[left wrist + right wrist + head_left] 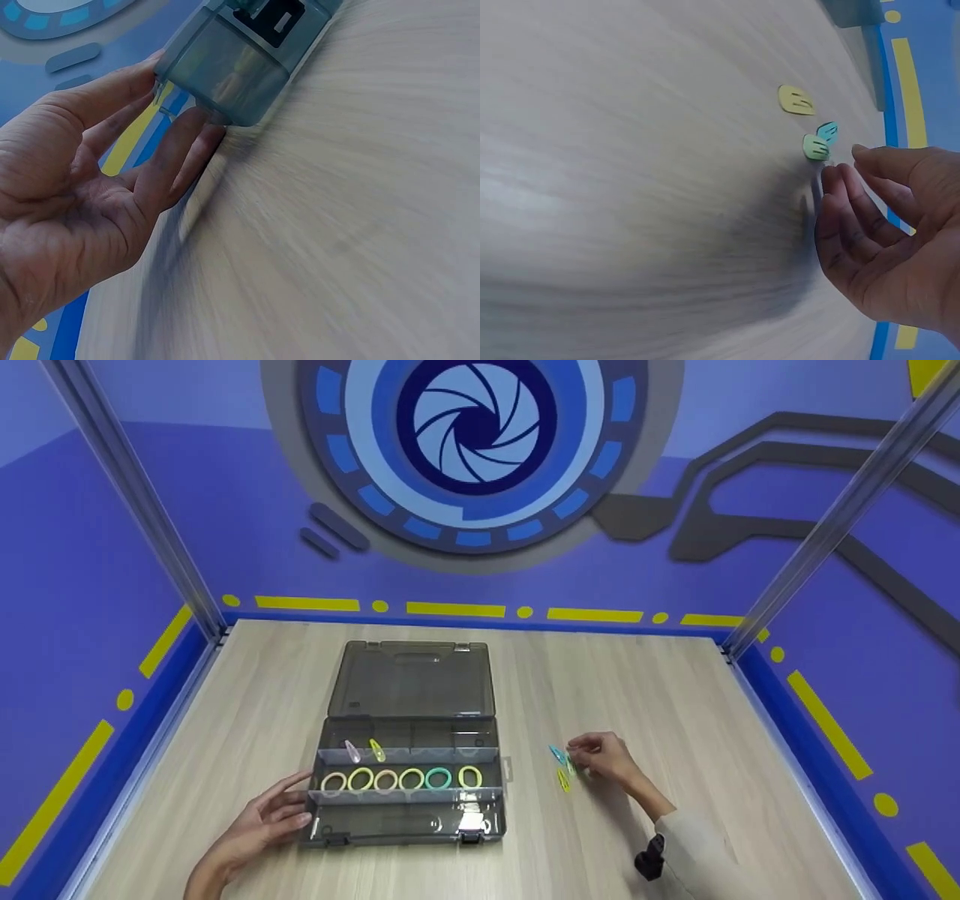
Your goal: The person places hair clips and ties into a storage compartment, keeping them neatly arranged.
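A dark see-through plastic box (407, 831) lies with its lid (412, 682) folded back. Its middle row holds several pastel hair ties (439, 778); a lilac snap hair clip (352, 751) and a yellow-green one (377, 750) are in the row behind. My left hand (262, 819) rests its outstretched fingertips against the box's left side. Right of the box, my right hand (606, 757) hovers beside three loose clips: blue (827, 133), pale green (815, 148) and yellow (796, 100). Its thumb and fingers are bent, with a gap between them, the fingertips right by the green clip.
The wood-grain table (645, 690) carries the box and clips. Blue panels with yellow marks stand behind and at both sides, and metal posts (142, 502) rise at the back corners. A hanging tab (508, 769) juts from the box's right side.
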`<state>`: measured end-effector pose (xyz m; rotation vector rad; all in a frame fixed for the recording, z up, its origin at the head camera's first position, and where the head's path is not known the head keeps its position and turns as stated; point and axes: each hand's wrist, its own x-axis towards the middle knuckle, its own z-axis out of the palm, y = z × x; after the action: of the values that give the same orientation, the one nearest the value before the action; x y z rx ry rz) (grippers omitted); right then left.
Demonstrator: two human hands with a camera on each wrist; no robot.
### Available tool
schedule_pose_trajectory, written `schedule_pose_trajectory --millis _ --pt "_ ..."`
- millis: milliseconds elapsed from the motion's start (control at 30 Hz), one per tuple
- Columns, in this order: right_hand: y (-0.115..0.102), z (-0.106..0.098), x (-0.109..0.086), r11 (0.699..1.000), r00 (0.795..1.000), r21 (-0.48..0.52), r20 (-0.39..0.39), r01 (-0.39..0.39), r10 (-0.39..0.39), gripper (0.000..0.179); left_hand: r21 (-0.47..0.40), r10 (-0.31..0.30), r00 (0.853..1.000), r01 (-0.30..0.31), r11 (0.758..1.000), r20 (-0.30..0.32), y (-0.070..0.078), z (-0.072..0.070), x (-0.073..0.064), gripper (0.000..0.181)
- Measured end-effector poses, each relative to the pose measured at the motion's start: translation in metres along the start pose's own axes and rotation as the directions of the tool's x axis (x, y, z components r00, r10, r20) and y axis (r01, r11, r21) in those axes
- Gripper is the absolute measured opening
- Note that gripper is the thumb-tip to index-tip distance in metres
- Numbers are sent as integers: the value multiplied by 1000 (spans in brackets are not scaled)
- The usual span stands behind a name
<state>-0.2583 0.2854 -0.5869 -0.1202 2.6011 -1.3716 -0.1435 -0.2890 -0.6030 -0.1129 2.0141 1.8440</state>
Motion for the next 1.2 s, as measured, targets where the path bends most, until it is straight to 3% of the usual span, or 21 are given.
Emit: schedule_pose_trajectory --millis 100,367,767,1033,1200 --pt "2 1 0 999 1000 -29 -6 -14 13 20 -5 0 1000 0 1000 -3 0 0 0 77" --pt "3 5 -3 994 999 -101 -34 38 -42 22 -12 22 1000 -22 1000 17 0 1 0 77" --pt "0 2 -6 986 999 -165 -35 12 -18 20 -15 60 998 -60 998 32 -3 0 2 76" --pt "-2 4 -8 988 1000 -153 -28 -7 2 22 -20 42 999 -41 999 20 -2 -1 0 75" --pt "-6 3 -7 995 998 -88 -51 -39 35 23 -7 26 1000 -26 1000 7 -2 -1 0 74"
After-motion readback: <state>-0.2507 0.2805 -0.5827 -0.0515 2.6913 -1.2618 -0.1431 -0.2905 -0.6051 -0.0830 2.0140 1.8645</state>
